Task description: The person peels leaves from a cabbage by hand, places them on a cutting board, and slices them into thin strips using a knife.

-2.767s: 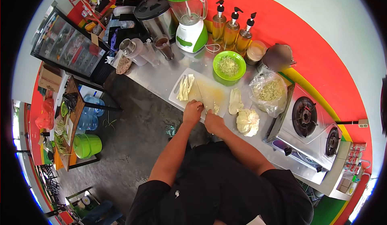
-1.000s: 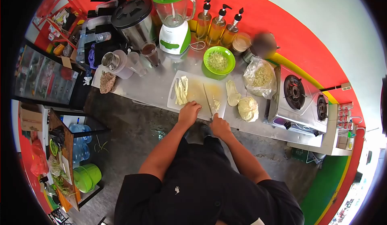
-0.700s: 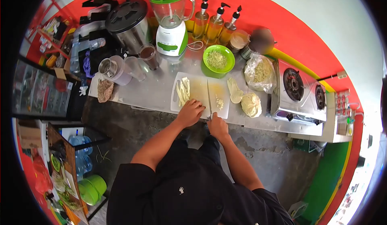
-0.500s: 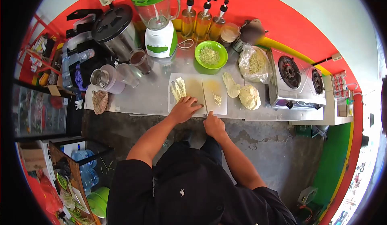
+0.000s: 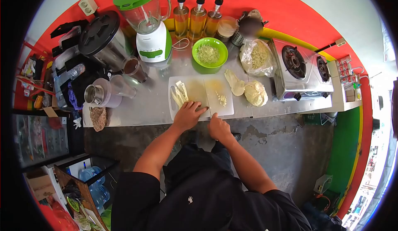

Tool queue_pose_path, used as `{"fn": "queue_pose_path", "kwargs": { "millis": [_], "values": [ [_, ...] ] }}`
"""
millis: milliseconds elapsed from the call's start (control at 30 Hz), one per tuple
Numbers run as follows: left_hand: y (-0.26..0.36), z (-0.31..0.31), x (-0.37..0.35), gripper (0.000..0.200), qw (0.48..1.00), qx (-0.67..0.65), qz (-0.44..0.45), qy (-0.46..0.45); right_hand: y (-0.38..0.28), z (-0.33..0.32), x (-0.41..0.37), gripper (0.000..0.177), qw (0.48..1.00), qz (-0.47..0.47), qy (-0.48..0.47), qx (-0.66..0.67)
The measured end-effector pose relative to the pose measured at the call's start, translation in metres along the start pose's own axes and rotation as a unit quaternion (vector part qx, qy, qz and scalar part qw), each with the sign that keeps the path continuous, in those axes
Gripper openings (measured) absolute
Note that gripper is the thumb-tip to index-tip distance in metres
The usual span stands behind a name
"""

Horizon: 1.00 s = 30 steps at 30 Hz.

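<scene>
- Since the earlier pictures, the left hand point(image 5: 188, 114) has opened flat and slid toward the cabbage strips point(image 5: 179, 95); the shreds point(image 5: 222, 99) have not moved.
- The strips lie on the left part of the cutting board point(image 5: 195, 88), just beside the fingertips.
- The right hand point(image 5: 218, 127) is closed on the knife point(image 5: 206, 100), apart from the left hand.
- The blade is close to the spread fingers, so a slip could probably cut them.

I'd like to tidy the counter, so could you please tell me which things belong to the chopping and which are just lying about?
In use: board, knife in right hand, left hand on board, cabbage strips, shreds, cabbage chunks, green bowl.
Lying about: blender, bottles, pot, glass, stove.
</scene>
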State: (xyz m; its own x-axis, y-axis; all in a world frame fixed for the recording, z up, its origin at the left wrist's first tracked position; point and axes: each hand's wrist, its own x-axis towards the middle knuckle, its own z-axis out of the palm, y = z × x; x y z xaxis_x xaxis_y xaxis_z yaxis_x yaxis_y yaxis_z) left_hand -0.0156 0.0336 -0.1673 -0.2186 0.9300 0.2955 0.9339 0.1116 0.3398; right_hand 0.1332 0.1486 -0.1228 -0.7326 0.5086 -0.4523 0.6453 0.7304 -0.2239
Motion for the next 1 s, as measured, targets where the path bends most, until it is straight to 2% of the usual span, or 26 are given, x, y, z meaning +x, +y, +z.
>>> {"fn": "queue_pose_path", "kwargs": {
  "millis": [100,333,433,500,733,833,900,1000],
  "values": [
    [0.002,-0.004,0.001,0.043,1.000,0.000,-0.002,0.003,-0.005,0.000,-0.005,0.043,1.000,0.016,-0.023,0.010],
    [0.001,-0.001,0.001,0.042,1.000,-0.002,0.003,0.020,-0.002,-0.002,0.018,0.039,0.998,0.012,0.025,0.047],
    [0.003,-0.005,0.001,0.043,1.000,0.004,0.007,0.009,-0.002,-0.001,0.009,0.040,0.999,0.006,-0.008,0.036],
    [0.004,-0.006,0.000,0.043,1.000,-0.003,0.012,0.013,-0.005,0.004,0.003,0.029,0.999,0.025,0.005,0.020],
    [0.003,-0.001,0.002,0.046,1.000,-0.005,0.004,0.016,0.003,-0.007,0.014,0.025,0.999,-0.012,0.009,0.044],
    [0.004,-0.004,0.002,0.045,1.000,-0.007,0.002,0.014,0.003,0.006,0.007,0.025,0.999,0.002,-0.008,0.040],
    [0.004,-0.004,0.003,0.045,1.000,-0.012,0.001,0.006,-0.002,0.011,0.013,0.040,0.997,0.030,0.005,0.071],
    [0.003,-0.004,0.003,0.042,1.000,-0.014,0.001,0.001,-0.003,0.007,0.021,0.042,0.997,0.017,0.029,0.069]
  ]
}}
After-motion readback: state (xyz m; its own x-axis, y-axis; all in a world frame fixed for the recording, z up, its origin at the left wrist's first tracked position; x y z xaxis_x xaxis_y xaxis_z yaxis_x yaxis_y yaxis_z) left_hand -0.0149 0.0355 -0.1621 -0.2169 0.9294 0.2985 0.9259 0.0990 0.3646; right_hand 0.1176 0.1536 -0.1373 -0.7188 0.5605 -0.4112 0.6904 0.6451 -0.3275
